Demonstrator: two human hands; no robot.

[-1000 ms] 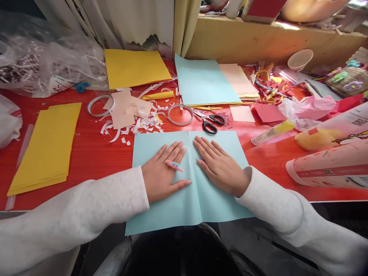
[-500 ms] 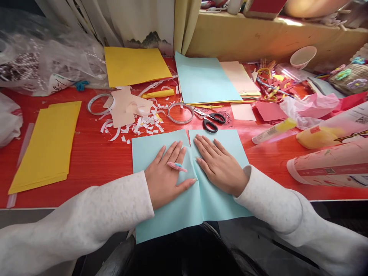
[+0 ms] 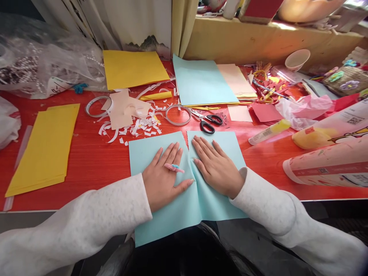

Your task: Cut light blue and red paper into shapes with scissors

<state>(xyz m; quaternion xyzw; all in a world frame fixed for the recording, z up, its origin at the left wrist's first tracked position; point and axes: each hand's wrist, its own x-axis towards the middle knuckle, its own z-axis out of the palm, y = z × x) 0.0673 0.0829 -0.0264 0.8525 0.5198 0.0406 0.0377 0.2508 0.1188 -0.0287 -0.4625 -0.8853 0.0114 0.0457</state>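
— Left hand (image 3: 165,180): how is it held?
— It is laid flat, palm down, with the fingers stretched out and slightly spread; nothing is gripped. A small pink-and-blue ring (image 3: 174,168) is worn on one finger.
— And the right hand (image 3: 215,168)?
— It is likewise pressed flat with the fingers extended, close beside the left; nothing is clasped.
— What is being pressed?
— A light blue sheet (image 3: 143,153) is pinned beneath both palms. It is spread on the red table (image 3: 94,161) directly in front of the person, with its near edge hung over the table's edge. A crease can be seen running down the middle between the hands, and a short slit is seen at the far edge, where the two halves are parted.
— What is found just beyond it?
— Black-handled scissors (image 3: 208,122) and a tape ring (image 3: 178,115) are placed just past the far edge. White paper scraps (image 3: 135,126) are scattered to the left of them.
— And farther out?
— A yellow paper stack (image 3: 46,147) is laid well to the left and a glue stick (image 3: 268,131) to the right. A yellow sheet (image 3: 133,69) and a blue stack (image 3: 201,80) are set at the back.
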